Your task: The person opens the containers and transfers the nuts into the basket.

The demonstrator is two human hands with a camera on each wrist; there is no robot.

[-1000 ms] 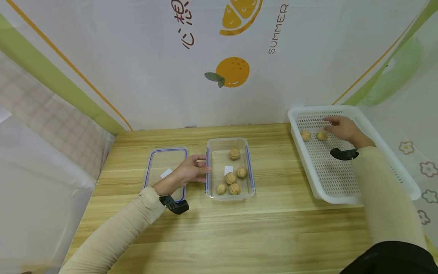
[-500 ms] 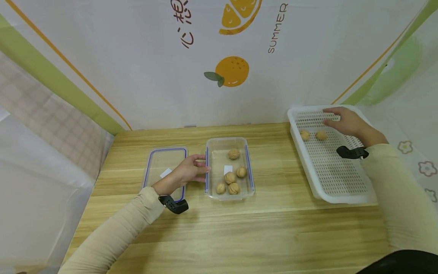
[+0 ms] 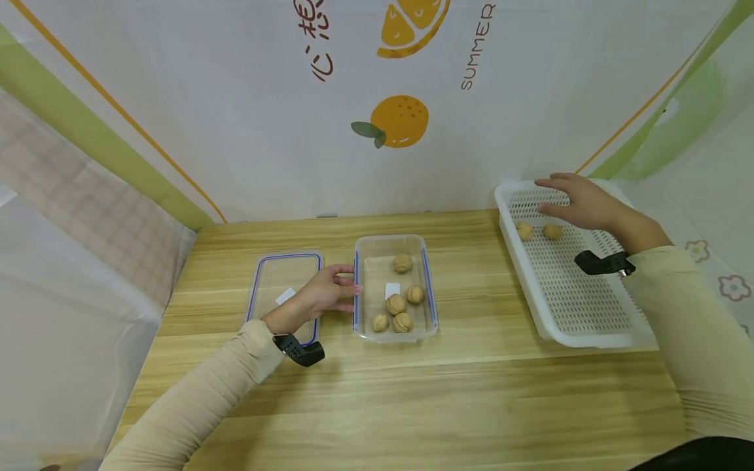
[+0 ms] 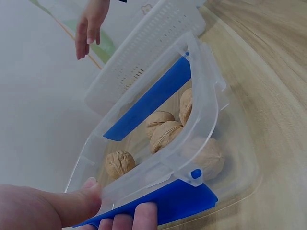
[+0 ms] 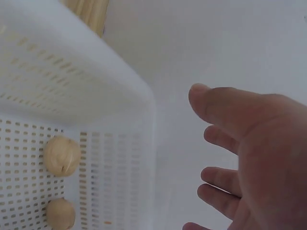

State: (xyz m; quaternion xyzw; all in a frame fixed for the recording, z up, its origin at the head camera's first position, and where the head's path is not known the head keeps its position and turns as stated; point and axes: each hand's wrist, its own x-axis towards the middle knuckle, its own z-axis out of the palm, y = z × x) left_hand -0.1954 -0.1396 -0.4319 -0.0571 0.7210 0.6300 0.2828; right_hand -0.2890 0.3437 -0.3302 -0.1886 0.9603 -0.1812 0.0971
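Note:
My left hand (image 3: pixel 321 292) holds the left wall of a clear container (image 3: pixel 396 333); in the left wrist view the thumb lies over the rim and the fingers press outside on the blue clip strip (image 4: pixel 177 202). Several walnuts (image 3: pixel 396 304) lie in that container. My right hand (image 3: pixel 589 204) hovers over the back of a white perforated basket (image 3: pixel 533 307), its fingers apart with nothing between them. Two walnuts (image 3: pixel 552 231) sit in the basket near its back left; the right wrist view shows the hand (image 5: pixel 259 153) beside the rim, not touching them.
A clear lid with a blue seal (image 3: pixel 290 256) lies on the wooden table (image 3: pixel 377 399) left of the container, partly under my left forearm. A printed white cloth (image 3: pixel 265 131) hangs behind the table and along its sides.
My right hand has risen from beside the basket's walnuts and moved back and slightly left, empty. The left hand and the walnuts have stayed in place.

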